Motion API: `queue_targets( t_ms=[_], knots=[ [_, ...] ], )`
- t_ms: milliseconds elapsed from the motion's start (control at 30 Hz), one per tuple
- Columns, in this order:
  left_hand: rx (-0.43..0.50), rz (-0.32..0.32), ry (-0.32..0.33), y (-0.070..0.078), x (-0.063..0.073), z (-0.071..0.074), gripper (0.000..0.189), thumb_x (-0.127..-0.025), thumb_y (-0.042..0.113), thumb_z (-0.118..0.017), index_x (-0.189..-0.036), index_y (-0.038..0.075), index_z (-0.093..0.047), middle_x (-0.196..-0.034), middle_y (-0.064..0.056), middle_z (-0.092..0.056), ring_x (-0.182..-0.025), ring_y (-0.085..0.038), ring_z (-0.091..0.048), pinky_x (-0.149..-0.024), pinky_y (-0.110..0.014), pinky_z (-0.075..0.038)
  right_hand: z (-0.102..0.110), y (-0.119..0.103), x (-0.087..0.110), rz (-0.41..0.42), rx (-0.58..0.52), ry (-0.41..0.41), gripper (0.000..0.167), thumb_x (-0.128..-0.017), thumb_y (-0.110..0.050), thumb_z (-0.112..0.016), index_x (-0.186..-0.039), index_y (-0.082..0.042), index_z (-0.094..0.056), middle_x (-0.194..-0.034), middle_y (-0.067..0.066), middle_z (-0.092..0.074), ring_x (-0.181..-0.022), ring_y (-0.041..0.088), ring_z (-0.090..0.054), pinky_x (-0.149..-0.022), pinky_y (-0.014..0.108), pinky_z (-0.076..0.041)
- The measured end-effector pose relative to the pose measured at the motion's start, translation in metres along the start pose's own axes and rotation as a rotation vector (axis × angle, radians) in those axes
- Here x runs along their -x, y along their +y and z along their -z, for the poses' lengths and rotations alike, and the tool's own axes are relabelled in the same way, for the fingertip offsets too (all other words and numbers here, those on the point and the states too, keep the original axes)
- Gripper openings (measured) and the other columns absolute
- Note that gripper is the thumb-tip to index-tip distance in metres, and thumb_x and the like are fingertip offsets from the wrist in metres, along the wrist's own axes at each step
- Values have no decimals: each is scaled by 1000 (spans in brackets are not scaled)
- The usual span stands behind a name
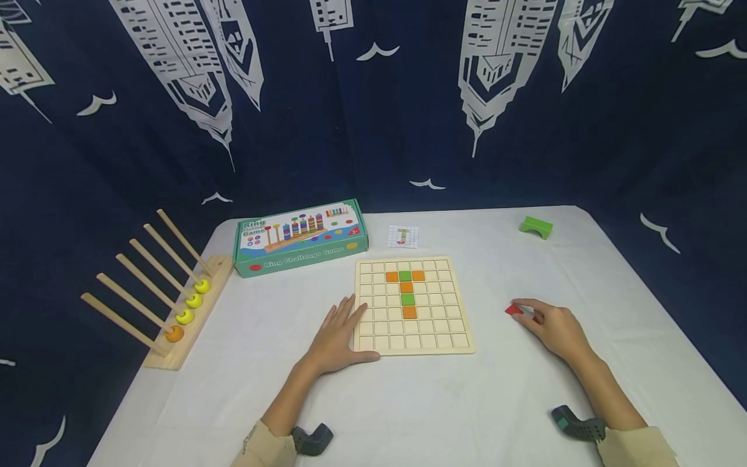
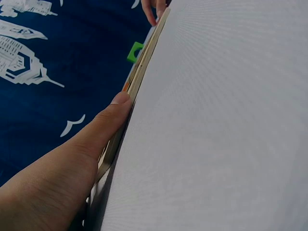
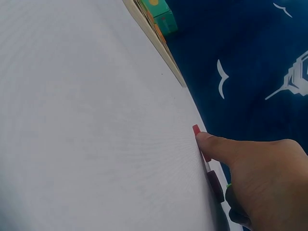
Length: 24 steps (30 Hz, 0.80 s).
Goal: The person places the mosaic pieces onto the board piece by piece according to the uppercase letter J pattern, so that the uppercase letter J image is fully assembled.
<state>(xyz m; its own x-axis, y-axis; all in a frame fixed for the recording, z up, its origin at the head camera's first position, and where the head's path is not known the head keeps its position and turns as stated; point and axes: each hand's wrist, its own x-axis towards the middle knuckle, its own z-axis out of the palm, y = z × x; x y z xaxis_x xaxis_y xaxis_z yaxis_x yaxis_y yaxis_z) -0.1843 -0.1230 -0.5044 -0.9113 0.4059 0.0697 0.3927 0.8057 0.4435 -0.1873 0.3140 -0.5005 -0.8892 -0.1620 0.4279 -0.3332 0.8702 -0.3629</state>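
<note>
A wooden grid board [image 1: 440,311] lies flat, with orange tiles [image 1: 410,312] and green tiles [image 1: 405,276] set in a T shape. My left hand [image 1: 336,337] rests against the board's left side, fingers extended, thumb along the near edge; the thumb [image 2: 103,122] also shows in the left wrist view. Right of the board, my right hand [image 1: 557,327] pinches a small red block [image 1: 513,309] between thumb and index finger, low over the cloth. In the right wrist view, the red block [image 3: 196,129] is partly behind the thumb, and a dark piece [image 3: 216,186] appears nearby.
A pattern card [image 1: 403,237] lies behind the board. The green Ring Challenge Game box [image 1: 303,259] stands back left, beside a wooden peg rack [image 1: 192,340] with yellow and orange rings. A green arch block [image 1: 535,227] sits back right. White cloth covers the table.
</note>
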Motion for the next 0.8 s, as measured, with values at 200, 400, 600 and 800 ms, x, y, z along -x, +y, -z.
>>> queue_targets(
  t_ms=[200, 400, 600, 800],
  knots=[
    [1, -5, 2, 0, -1, 0, 106, -65, 76, -59, -146, 15, -27, -154, -6, -10, -140, -15, 0, -112, -33, 0, 2, -2, 0, -21, 15, 12, 27, -75, -19, -76, -98, -6, -68, -48, -9, -30, -44, 5, -23, -39, 21, -19],
    [-5, 2, -9, 1, 0, 0, 107, -65, 78, -57, -146, 15, -27, -154, -5, -9, -140, -15, 1, -112, -33, 1, 1, -8, -2, -48, -20, -52, 30, -76, -23, -76, -99, -5, -68, -47, -9, -31, -43, 5, -26, -39, 21, -22],
    [-9, -3, -4, 0, 0, -1, 108, -65, 78, -56, -146, 15, -27, -154, -6, -9, -140, -16, 0, -112, -34, 0, 0, -12, -1, -36, -25, -81, 33, -76, -27, -76, -99, -5, -69, -49, -10, -32, -44, 5, -27, -40, 21, -23],
    [-7, -5, 3, 0, 0, -1, 108, -64, 80, -54, -146, 15, -27, -154, -6, -9, -140, -16, 0, -112, -34, 0, 1, -14, -1, -32, -30, -79, 32, -76, -27, -76, -98, -5, -69, -49, -9, -32, -45, 5, -27, -40, 22, -22]
  ],
)
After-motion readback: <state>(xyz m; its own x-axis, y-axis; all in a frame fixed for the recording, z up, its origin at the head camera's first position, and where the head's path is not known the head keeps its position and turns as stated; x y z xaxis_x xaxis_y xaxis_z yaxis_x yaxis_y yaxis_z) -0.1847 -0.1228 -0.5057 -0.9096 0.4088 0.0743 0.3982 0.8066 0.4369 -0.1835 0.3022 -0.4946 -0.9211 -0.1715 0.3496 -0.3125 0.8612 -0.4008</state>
